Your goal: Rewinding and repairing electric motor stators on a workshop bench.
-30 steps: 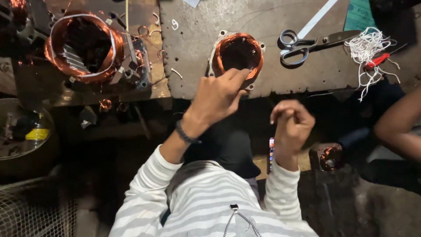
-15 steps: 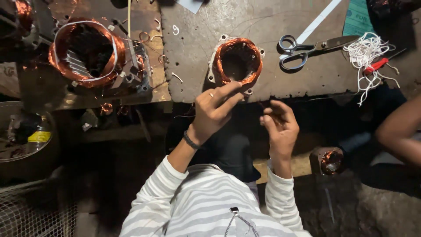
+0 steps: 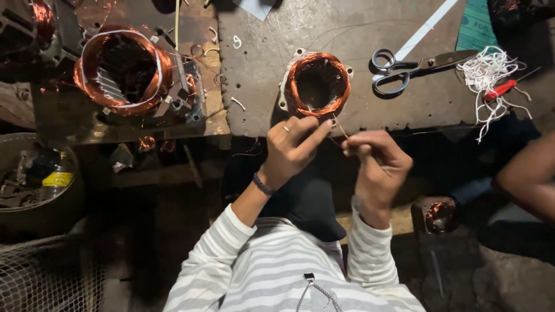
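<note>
A small stator with copper windings (image 3: 317, 84) lies on a dark work board (image 3: 260, 69) in front of me. My left hand (image 3: 292, 147) rests at its near edge, index finger stretched toward the coil. My right hand (image 3: 373, 162) is just right of it, fingers pinched on a thin wire (image 3: 340, 127) that runs up toward the stator. I wear a striped long-sleeved top and a dark wristband.
A larger copper-wound stator (image 3: 122, 70) stands at the left. Scissors (image 3: 413, 66) lie right of the small coil, with a tangle of white string (image 3: 485, 75) and a red-handled tool (image 3: 500, 89) beyond. Another person's arm (image 3: 529, 179) enters at right. A bucket (image 3: 40, 179) sits lower left.
Both hands have moved closer together near the small stator. My right hand rose from below the board edge and now pinches the thin wire.
</note>
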